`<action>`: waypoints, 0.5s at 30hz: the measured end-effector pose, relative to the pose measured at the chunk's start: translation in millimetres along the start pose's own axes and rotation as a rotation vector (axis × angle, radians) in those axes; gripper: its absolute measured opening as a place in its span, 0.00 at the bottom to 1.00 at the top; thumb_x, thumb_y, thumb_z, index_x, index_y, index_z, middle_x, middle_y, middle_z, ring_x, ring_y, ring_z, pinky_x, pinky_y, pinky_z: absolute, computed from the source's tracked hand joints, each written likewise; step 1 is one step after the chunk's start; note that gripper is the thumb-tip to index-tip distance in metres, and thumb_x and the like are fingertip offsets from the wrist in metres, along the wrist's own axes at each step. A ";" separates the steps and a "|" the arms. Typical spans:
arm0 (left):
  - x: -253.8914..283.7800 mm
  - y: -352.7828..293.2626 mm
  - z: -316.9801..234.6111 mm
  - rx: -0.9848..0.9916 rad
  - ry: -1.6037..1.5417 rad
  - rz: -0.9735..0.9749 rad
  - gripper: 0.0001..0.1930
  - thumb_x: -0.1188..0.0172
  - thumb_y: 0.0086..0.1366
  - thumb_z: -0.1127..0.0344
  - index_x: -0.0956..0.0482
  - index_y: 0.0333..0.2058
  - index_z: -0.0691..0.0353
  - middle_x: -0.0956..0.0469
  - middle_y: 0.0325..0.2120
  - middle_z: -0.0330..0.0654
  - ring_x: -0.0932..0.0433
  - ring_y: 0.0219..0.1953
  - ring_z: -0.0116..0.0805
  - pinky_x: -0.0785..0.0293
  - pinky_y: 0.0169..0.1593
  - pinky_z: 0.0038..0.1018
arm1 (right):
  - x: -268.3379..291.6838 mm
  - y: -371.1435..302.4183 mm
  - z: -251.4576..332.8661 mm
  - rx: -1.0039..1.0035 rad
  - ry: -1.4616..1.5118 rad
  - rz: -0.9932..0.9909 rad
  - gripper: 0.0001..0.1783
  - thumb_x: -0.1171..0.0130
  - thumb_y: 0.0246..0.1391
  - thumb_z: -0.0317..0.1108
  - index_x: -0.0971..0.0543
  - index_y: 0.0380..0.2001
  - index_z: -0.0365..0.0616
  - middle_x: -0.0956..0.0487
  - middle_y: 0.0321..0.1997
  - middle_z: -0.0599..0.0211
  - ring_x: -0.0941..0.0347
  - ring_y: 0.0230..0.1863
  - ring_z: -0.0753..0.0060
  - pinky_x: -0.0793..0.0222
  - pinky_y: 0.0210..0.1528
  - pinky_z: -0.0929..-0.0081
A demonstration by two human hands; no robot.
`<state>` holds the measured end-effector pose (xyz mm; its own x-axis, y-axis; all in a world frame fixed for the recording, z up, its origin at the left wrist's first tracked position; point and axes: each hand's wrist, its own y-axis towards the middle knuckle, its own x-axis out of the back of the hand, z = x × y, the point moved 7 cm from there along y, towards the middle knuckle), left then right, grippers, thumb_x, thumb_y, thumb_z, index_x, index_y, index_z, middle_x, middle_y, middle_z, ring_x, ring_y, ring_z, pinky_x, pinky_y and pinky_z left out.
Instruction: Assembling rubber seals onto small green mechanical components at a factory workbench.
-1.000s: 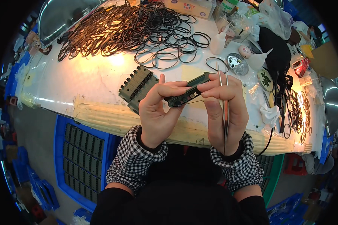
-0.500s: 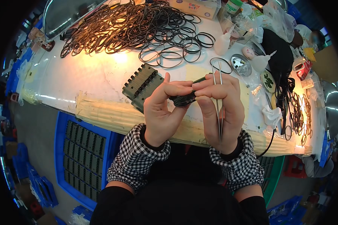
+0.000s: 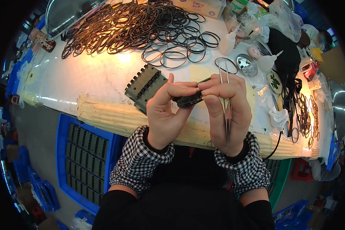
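My left hand (image 3: 165,115) pinches one end of a small dark green plastic part (image 3: 188,100) between thumb and fingers. At its other end, the fingertips of my right hand (image 3: 234,109) press against it. A pair of metal tweezers (image 3: 227,119) is also in the right hand, tips pointing away from me, lying across the fingers. Much of the part is hidden behind my fingers. Just left of my hands, a block of grey-green parts with notched ends (image 3: 143,86) lies on the table. Beyond the tweezers rests a single black rubber ring (image 3: 237,69).
A large heap of black rubber rings (image 3: 138,28) covers the back of the table (image 3: 92,76). To the right are a round metal dish (image 3: 247,66), white squeeze bottles (image 3: 267,63) and a black bag (image 3: 283,50). Below the left edge sits a blue crate (image 3: 61,153) of grey-green parts.
My right hand has shifted slightly to the right, with the tweezers moving along. The left hand and the plastic part stay nearly where they were.
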<state>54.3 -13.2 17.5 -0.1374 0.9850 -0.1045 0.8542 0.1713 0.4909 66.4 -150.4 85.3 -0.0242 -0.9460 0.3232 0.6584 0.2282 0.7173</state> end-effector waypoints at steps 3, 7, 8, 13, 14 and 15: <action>0.1 -0.1 -1.3 -0.006 -0.002 -0.005 0.13 0.38 0.53 0.82 0.21 0.36 0.58 0.18 0.40 0.42 0.22 0.49 0.34 0.64 0.70 0.56 | -0.6 0.5 0.3 0.016 -0.012 0.005 0.05 0.35 0.50 0.28 0.21 0.31 0.45 0.20 0.34 0.67 0.30 0.43 0.60 0.35 0.48 0.67; 0.1 -0.5 -2.7 -0.010 -0.010 -0.003 0.13 0.38 0.53 0.82 0.21 0.36 0.58 0.18 0.41 0.42 0.22 0.49 0.34 0.64 0.70 0.56 | -2.0 0.2 0.7 0.030 -0.017 0.006 0.05 0.35 0.50 0.29 0.21 0.31 0.46 0.20 0.34 0.68 0.30 0.42 0.61 0.36 0.48 0.67; -0.1 0.0 -2.7 -0.010 -0.011 -0.001 0.13 0.38 0.53 0.82 0.21 0.36 0.58 0.18 0.41 0.42 0.22 0.49 0.34 0.65 0.70 0.56 | -2.0 0.7 0.0 0.029 -0.011 0.004 0.05 0.35 0.50 0.29 0.21 0.31 0.46 0.20 0.34 0.68 0.30 0.41 0.61 0.36 0.47 0.68; -0.8 0.7 -3.3 -0.011 -0.011 0.009 0.13 0.39 0.53 0.83 0.22 0.36 0.58 0.18 0.41 0.42 0.22 0.49 0.33 0.66 0.70 0.56 | -1.1 1.7 0.0 0.036 -0.021 -0.001 0.05 0.35 0.49 0.29 0.21 0.30 0.46 0.20 0.33 0.70 0.30 0.40 0.63 0.37 0.47 0.68; -1.0 0.6 -3.8 -0.013 -0.014 0.007 0.13 0.39 0.53 0.83 0.22 0.36 0.58 0.18 0.41 0.42 0.22 0.49 0.33 0.66 0.69 0.56 | -1.2 1.5 0.0 0.040 -0.021 -0.004 0.05 0.35 0.50 0.29 0.21 0.31 0.46 0.20 0.33 0.70 0.30 0.40 0.63 0.37 0.47 0.68; -1.4 0.6 -3.8 -0.013 -0.016 0.006 0.13 0.39 0.53 0.83 0.22 0.36 0.58 0.18 0.41 0.42 0.22 0.49 0.33 0.66 0.69 0.56 | -1.2 1.2 -0.2 0.040 -0.021 -0.011 0.05 0.35 0.50 0.29 0.21 0.30 0.46 0.20 0.33 0.70 0.29 0.40 0.63 0.37 0.47 0.68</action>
<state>53.2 -14.4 21.2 -0.1243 0.9855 -0.1153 0.8482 0.1658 0.5030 67.5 -149.1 85.7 -0.0477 -0.9436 0.3275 0.6271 0.2269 0.7452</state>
